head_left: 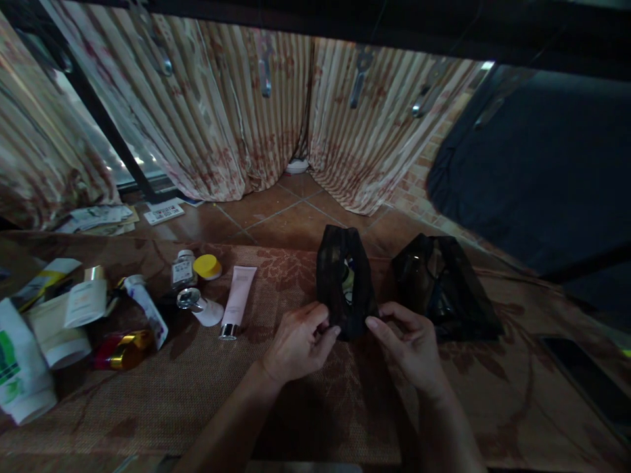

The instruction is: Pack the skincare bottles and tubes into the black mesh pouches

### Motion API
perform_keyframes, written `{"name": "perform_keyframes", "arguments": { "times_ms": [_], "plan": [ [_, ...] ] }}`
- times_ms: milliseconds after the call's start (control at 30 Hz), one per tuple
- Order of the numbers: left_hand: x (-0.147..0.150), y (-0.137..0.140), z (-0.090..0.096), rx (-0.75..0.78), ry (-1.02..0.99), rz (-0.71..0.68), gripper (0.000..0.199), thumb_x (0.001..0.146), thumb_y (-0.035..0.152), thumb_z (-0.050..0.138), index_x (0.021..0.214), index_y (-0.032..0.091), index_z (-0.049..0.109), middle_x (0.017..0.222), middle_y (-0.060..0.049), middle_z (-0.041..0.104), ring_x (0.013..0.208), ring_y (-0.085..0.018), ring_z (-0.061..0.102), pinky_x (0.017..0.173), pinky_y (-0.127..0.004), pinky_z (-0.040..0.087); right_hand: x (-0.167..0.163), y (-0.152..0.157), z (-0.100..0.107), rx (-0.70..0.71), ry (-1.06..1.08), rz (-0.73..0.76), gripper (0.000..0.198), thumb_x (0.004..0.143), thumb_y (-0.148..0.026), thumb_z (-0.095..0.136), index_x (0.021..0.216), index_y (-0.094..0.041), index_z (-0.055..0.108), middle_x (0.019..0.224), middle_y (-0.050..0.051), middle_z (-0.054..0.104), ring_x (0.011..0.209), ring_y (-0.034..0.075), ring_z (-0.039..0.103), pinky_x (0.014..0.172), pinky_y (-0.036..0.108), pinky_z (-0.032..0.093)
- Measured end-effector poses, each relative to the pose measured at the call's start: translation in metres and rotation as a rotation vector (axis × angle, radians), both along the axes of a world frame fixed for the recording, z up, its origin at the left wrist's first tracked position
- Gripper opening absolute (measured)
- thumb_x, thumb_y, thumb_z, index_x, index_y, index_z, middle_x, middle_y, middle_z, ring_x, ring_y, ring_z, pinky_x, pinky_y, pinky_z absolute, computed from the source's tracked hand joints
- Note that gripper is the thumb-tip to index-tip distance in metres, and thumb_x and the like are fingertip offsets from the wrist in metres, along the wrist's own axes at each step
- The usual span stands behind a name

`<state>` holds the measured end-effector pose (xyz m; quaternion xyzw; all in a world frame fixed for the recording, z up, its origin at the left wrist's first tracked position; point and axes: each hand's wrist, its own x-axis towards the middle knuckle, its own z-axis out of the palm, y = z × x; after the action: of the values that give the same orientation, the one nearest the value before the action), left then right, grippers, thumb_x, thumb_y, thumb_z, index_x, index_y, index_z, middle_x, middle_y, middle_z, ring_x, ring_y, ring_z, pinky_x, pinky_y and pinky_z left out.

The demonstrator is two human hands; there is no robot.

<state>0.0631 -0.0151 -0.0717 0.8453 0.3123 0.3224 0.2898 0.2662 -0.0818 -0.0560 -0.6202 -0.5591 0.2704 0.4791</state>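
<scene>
A small black mesh pouch [363, 276] lies before me on the patterned cloth, its top gaping along a slit. Light and greenish items show inside, too dim to name. My left hand [300, 343] pinches the near left edge of the pouch between thumb and fingers. At the near right edge, my right hand [410, 345] closes its thumb and fingertips on the fabric. A second, larger black mesh bag [463, 295] lies just beyond my right hand, with dark contents I cannot make out. Left of my left hand is a pink squeeze tube [238, 294] with a silver cap.
A white pump bottle [210, 311], a yellow-lidded jar [208, 267] and a clear bottle [183, 270] stand left of the tube. Several tubes, including a white-and-green one [22, 361], crowd the far left. A phone [586, 374] lies at right. Striped curtains [236, 118] hang behind.
</scene>
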Motion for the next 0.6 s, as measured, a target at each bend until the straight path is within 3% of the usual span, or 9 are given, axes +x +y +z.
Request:
{"name": "perform_keyframes", "arguments": {
  "times_ms": [333, 600],
  "plan": [
    [0.0007, -0.0014, 0.0032, 0.008, -0.035, 0.017, 0.027, 0.082, 0.036, 0.065, 0.072, 0.020, 0.045, 0.069, 0.002, 0.054, 0.060, -0.012, 0.051, 0.055, -0.024, 0.038, 0.0013, 0.0018, -0.0019, 0.004, -0.009, 0.021, 0.022, 0.080, -0.039, 0.070, 0.074, -0.019, 0.064, 0.067, -0.001, 0.058, 0.062, 0.013, 0.051, 0.059, 0.024, 0.042],
    [0.0043, 0.0000, 0.0008, 0.024, -0.049, 0.029, 0.025, 0.084, 0.028, 0.059, 0.065, 0.020, 0.045, 0.064, 0.002, 0.052, 0.057, -0.010, 0.049, 0.052, -0.022, 0.037, 0.0007, 0.0018, -0.0026, 0.000, -0.002, 0.024, 0.022, 0.081, -0.040, 0.070, 0.076, -0.019, 0.065, 0.068, 0.000, 0.060, 0.063, 0.014, 0.053, 0.058, 0.025, 0.043]
  ]
}}
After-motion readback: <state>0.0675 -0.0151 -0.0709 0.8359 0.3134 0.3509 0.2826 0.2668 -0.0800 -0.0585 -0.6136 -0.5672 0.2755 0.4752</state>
